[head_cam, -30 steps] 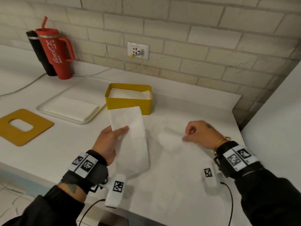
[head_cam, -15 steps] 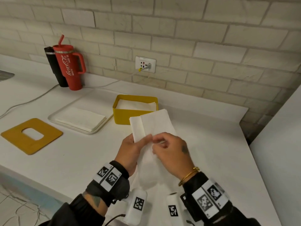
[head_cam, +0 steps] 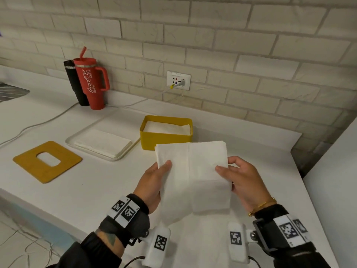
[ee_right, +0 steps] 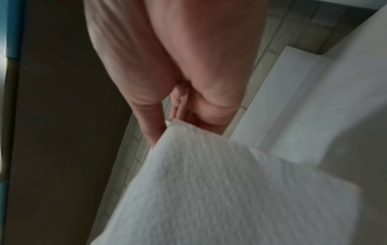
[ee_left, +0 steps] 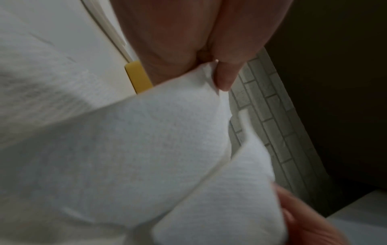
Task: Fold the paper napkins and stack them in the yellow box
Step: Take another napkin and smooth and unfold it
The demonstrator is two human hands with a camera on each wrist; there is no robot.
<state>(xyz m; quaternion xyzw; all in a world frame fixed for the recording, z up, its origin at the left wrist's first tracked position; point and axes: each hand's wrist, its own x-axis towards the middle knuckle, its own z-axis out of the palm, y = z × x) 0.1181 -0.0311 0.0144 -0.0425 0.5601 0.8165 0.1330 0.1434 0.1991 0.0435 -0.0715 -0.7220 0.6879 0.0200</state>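
A white paper napkin (head_cam: 193,176) is held up above the counter, spread between both hands, with a vertical crease down its middle. My left hand (head_cam: 154,180) pinches its left edge, thumb on top. My right hand (head_cam: 239,176) pinches the right edge. The left wrist view shows the napkin (ee_left: 146,149) pinched at a corner by my fingers (ee_left: 226,77). In the right wrist view the napkin (ee_right: 209,190) is gripped at its edge. The yellow box (head_cam: 166,135) stands just behind the napkin and holds folded white napkins. A stack of napkins (head_cam: 102,140) lies on a white tray (head_cam: 116,156) to its left.
A red tumbler (head_cam: 90,82) and a black bottle (head_cam: 74,82) stand by the brick wall at the back left. A yellow board with a cut-out (head_cam: 47,161) lies on the left of the white counter (head_cam: 77,190). A cable runs from the wall socket (head_cam: 178,80).
My right hand came over from the counter and took the napkin's right edge. Both hands then pulled apart, spreading the napkin wider.
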